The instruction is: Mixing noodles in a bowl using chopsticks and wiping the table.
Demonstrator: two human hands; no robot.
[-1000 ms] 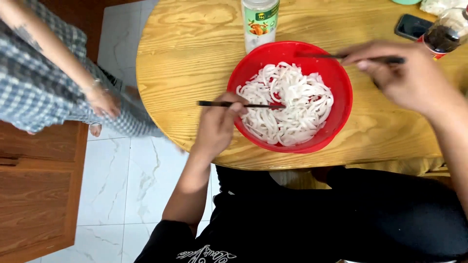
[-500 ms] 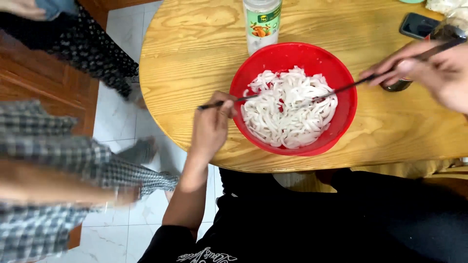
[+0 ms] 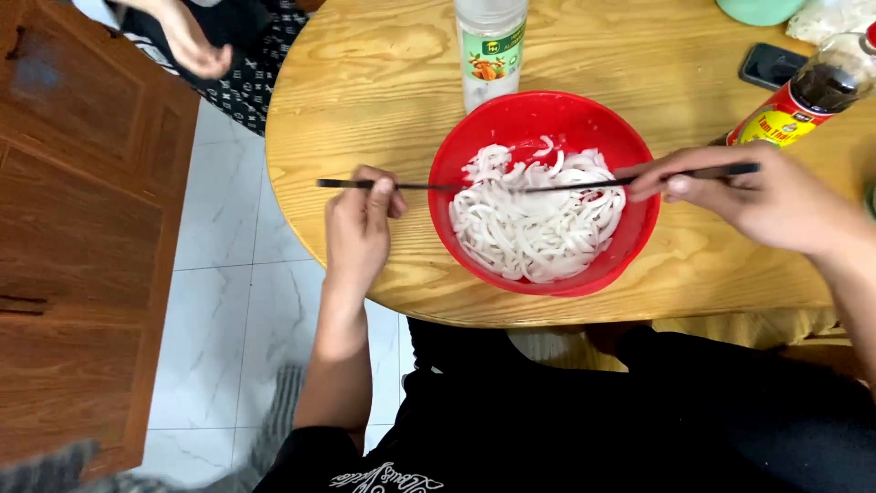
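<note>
Two chopsticks, one per hand. Round wooden table (image 3: 365, 82) carries the red bowl (image 3: 639, 228) near its front edge, white noodles (image 3: 534, 224) inside. Left hand (image 3: 358, 228) pinches the left chopstick (image 3: 415, 186), right hand (image 3: 776, 201) the right chopstick (image 3: 584, 183). Best lift strands from both sides, tips low, level.

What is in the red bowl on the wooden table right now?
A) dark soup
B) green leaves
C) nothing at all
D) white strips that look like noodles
D: the red bowl holds a heap of white strips, and the left hand and right hand each hold one dark chopstick, the left chopstick and the right chopstick, pointing into it.
</note>
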